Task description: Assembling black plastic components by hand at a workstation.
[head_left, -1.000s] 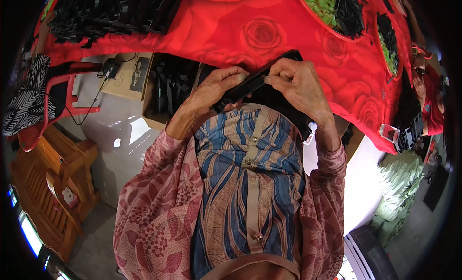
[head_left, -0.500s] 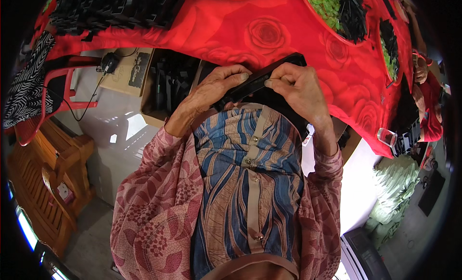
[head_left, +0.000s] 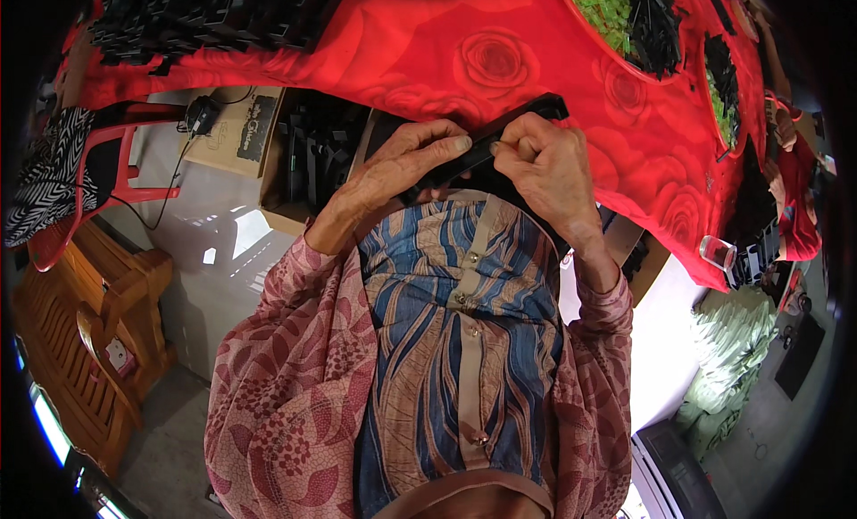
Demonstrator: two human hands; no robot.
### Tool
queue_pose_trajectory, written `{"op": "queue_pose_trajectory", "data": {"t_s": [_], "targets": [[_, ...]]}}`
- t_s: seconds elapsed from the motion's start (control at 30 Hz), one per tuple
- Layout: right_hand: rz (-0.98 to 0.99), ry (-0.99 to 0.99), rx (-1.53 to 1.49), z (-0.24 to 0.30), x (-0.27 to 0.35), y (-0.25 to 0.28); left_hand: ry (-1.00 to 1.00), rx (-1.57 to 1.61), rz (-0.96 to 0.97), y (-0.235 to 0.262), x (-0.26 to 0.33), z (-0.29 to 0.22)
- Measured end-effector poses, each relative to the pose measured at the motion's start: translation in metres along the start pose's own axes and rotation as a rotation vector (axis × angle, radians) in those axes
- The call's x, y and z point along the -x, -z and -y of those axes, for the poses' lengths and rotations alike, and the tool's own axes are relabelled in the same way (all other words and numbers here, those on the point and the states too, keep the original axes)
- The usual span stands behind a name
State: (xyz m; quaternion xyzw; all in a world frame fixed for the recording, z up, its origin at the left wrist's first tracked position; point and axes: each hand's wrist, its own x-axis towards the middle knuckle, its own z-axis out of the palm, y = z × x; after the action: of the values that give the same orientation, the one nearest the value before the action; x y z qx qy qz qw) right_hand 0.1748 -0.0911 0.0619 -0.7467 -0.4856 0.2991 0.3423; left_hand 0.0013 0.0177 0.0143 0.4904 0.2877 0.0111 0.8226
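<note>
A long, narrow black plastic piece [head_left: 548,107] lies slantwise in front of my belly, its far end up to the right over the table edge. My left hand [head_left: 406,166] grips its near left end, thumb along the top and fingers underneath. Over the middle of the piece, my right hand [head_left: 552,173] is closed, with thumb and bent forefinger pinched together against its upper side. Whatever small thing may be between those fingertips is hidden.
The table has a red rose-patterned cloth [head_left: 402,41]. Black plastic parts [head_left: 210,19] are stacked at far left. A tray of green and black pieces [head_left: 616,33] sits far right. Below the edge stands a carton of black parts [head_left: 312,157]. Another person's hand [head_left: 786,131] shows at right.
My right hand has curled tighter, and its wrist has shifted slightly left. My left hand keeps its hold, and the black piece has barely moved.
</note>
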Motion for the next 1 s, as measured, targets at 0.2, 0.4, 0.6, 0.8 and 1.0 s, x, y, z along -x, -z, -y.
{"op": "queue_pose_trajectory", "data": {"t_s": [0.2,0.4,0.6,0.8,1.0], "targets": [[-0.057,0.061,0.034,0.000,-0.001,-0.004,-0.134,-0.142,0.004,-0.005,0.000,0.001],[-0.089,0.048,0.067,0.003,0.002,-0.011,-0.239,-0.627,-0.188,-0.005,-0.007,0.005],[-0.114,0.041,0.071,0.002,0.004,-0.012,-0.322,-0.654,-0.278,-0.018,-0.002,0.000],[-0.083,-0.032,0.071,0.007,0.004,-0.008,-0.426,-0.634,-0.354,-0.019,-0.009,0.013],[-0.151,-0.030,0.126,0.005,0.007,-0.013,-0.418,-0.736,-0.420,-0.022,-0.014,0.013]]}}
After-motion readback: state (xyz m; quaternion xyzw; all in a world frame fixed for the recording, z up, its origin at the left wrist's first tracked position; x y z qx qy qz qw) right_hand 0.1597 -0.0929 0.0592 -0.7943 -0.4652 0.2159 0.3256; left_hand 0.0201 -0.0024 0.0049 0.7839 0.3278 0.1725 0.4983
